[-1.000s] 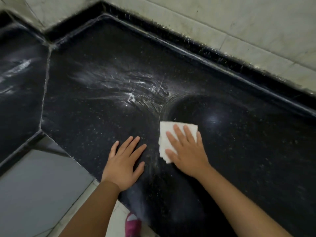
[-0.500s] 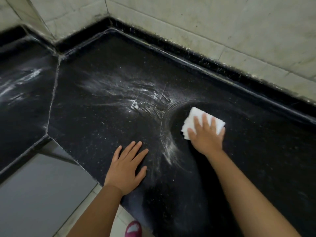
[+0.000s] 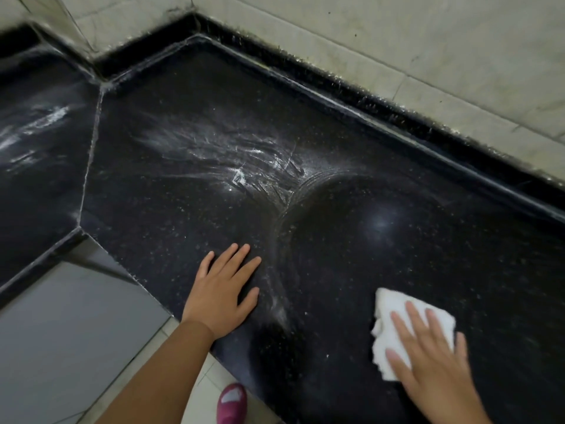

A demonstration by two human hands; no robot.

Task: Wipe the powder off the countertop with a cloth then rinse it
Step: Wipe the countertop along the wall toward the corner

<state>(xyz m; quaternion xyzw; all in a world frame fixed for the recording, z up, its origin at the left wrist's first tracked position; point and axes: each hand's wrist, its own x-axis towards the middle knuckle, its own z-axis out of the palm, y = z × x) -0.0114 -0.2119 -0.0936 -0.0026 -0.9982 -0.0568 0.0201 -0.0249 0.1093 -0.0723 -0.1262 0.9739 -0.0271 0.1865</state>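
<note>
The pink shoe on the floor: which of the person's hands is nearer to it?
Left. The left hand lies flat on the countertop above the pink shoe; the right hand presses the cloth farther right.

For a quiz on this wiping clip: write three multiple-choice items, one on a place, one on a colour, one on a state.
1. Where is the thickest powder?
A. far side of the left hand
B. under the cloth
C. on the wall tiles

2. What colour is the cloth?
A. blue
B. white
C. green

3. How does the right hand lie?
A. flat on the cloth
B. raised clear of it
C. clenched in a fist

Key: 1 A, streaks lie beyond the left hand on the countertop; 2 B, it shows white; 3 A, straight fingers press it.
</note>
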